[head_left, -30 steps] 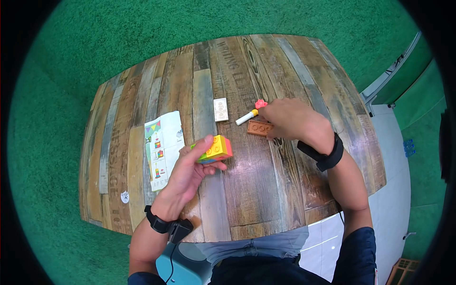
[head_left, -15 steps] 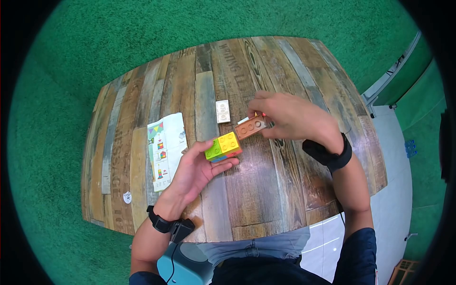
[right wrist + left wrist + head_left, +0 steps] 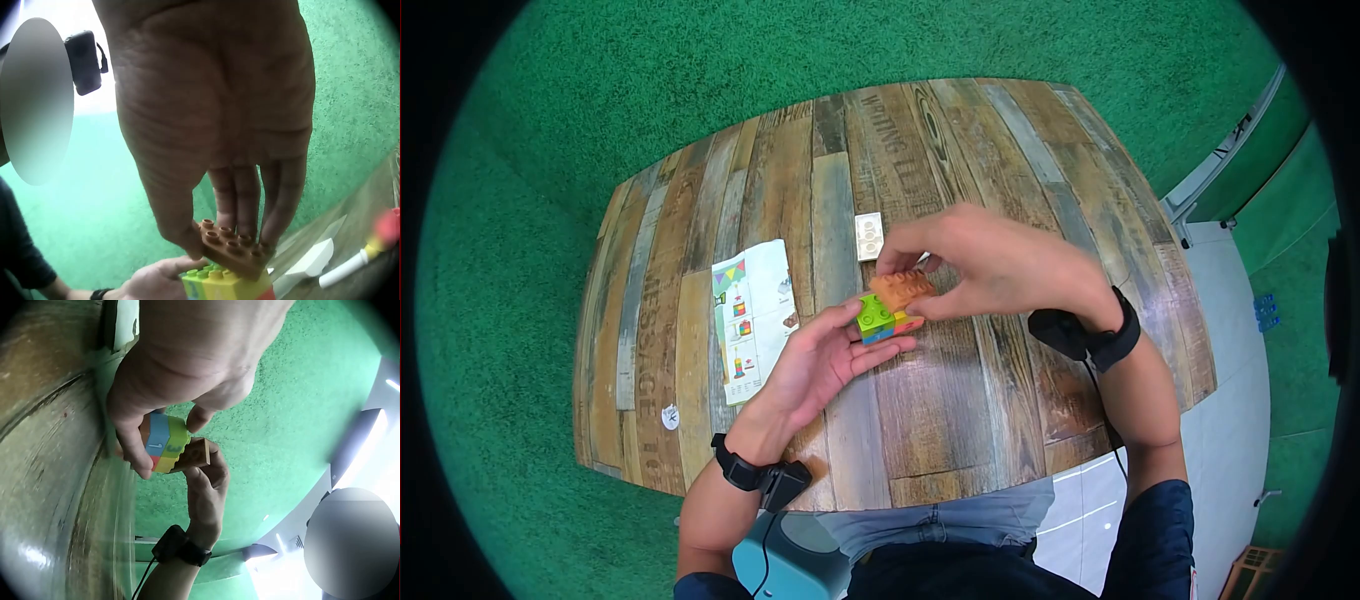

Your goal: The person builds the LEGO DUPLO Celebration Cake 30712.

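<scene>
My left hand (image 3: 812, 368) holds a small stack of toy building bricks (image 3: 876, 318) between thumb and fingers. Green and yellow studded bricks form its top, with blue and red below; numerals show on its side (image 3: 160, 445) in the left wrist view. Just above the yellow end, my right hand (image 3: 1000, 258) pinches a brown brick (image 3: 903, 290) by its edges. Its studs face up, and in the right wrist view the brown brick (image 3: 230, 249) sits tilted, its lower edge right at the studs of the yellow brick (image 3: 240, 286).
Behind the hands lies a white brick (image 3: 868, 237). In the right wrist view, a white stick (image 3: 342, 269) with yellow and red pieces lies on the table. A printed picture sheet (image 3: 755, 340) and a round sticker (image 3: 670, 417) are at the left.
The right hand has picked up the brown brick from the table, brought it left and turned it studs up over the stack. The left hand has moved the stack slightly right.
</scene>
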Demonstrator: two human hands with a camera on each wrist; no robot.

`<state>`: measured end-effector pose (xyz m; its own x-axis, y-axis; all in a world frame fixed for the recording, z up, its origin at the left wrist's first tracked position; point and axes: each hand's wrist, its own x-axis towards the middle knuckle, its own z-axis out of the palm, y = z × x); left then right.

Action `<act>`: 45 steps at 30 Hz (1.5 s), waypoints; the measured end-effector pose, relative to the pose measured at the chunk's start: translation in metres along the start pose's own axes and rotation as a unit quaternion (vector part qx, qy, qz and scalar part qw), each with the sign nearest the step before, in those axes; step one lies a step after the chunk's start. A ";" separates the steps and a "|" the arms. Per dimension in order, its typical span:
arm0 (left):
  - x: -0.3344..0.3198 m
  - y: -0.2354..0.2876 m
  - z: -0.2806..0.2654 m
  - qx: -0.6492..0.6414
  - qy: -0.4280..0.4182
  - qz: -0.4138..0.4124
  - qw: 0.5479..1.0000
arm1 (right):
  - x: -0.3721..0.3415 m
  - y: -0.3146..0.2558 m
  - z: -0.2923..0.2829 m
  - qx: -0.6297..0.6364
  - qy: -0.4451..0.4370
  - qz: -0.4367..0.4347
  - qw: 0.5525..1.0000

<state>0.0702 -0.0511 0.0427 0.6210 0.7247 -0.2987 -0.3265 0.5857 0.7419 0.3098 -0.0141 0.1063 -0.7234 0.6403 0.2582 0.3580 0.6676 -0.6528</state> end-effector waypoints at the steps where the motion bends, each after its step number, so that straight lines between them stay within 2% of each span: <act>1: 0.000 0.000 0.000 -0.001 0.002 0.000 1.000 | 0.000 -0.001 0.000 0.000 0.000 0.000 1.000; 3: 0.001 -0.001 -0.004 -0.009 -0.004 -0.003 1.000 | 0.001 -0.002 0.000 -0.036 -0.058 0.019 0.997; 4: 0.001 -0.002 -0.005 -0.016 -0.009 -0.005 1.000 | 0.001 -0.001 0.001 -0.036 -0.058 0.019 0.997; 6: 0.001 -0.002 -0.005 -0.016 -0.013 -0.007 1.000 | 0.001 0.003 0.006 -0.052 -0.009 -0.028 0.998; 20: 0.002 -0.003 -0.007 -0.009 -0.022 0.001 1.000 | 0.005 -0.005 0.017 -0.068 -0.012 -0.021 0.997; 25: 0.001 -0.003 -0.001 0.023 0.013 -0.002 1.000 | 0.005 -0.004 0.022 -0.080 0.002 -0.035 0.996; 27: 0.002 -0.006 -0.004 0.035 0.016 -0.007 0.999 | 0.005 -0.004 0.023 -0.092 -0.037 -0.001 0.995; 31: 0.004 -0.007 -0.006 0.072 0.029 -0.018 0.997 | 0.006 -0.007 0.024 -0.086 -0.039 0.016 0.995; 33: 0.004 -0.007 -0.008 0.072 0.026 -0.019 0.997 | 0.006 0.000 0.029 -0.081 -0.005 -0.014 0.997; 40: 0.002 -0.005 -0.004 0.072 0.023 -0.025 0.997 | 0.006 -0.002 0.029 -0.079 0.001 -0.002 0.997; 45: 0.002 -0.006 -0.007 0.073 0.025 -0.030 0.997 | 0.004 -0.003 0.024 -0.047 -0.074 0.055 0.995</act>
<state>0.0683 -0.0506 0.0339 0.5984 0.7090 -0.3730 -0.1796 0.5724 0.8000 0.2920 -0.0231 0.0926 -0.7533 0.6534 0.0754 0.4894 0.6333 -0.5995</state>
